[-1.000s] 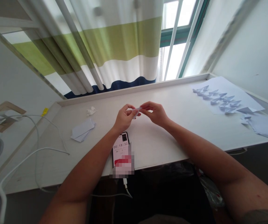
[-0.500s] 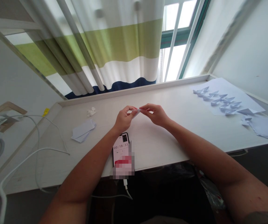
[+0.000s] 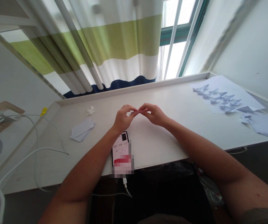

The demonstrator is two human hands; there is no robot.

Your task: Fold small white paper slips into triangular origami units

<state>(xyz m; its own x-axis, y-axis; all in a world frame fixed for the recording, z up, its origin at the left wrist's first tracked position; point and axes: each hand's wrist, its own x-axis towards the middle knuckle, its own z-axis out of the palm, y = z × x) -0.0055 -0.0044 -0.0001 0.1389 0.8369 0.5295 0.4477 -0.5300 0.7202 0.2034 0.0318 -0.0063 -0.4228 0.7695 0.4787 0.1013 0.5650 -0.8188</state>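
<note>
Above the middle of the white desk, my left hand and my right hand meet at the fingertips. Both pinch a small folded piece of white paper, mostly hidden by the fingers and seen nearly edge-on. Just below my left wrist lies a phone with a timer on its screen, partly blurred out. Several folded paper figures stand in rows on a large white sheet at the right.
Further right, a stack of paper lies near the desk edge, a folded figure beside it. Loose paper slips and a crumpled tissue lie at the left. White cables cross the left end. A curtain hangs behind.
The folded paper has tilted between my fingertips, so less of its white face shows. My fingertips have come closer together. The view has shifted slightly.
</note>
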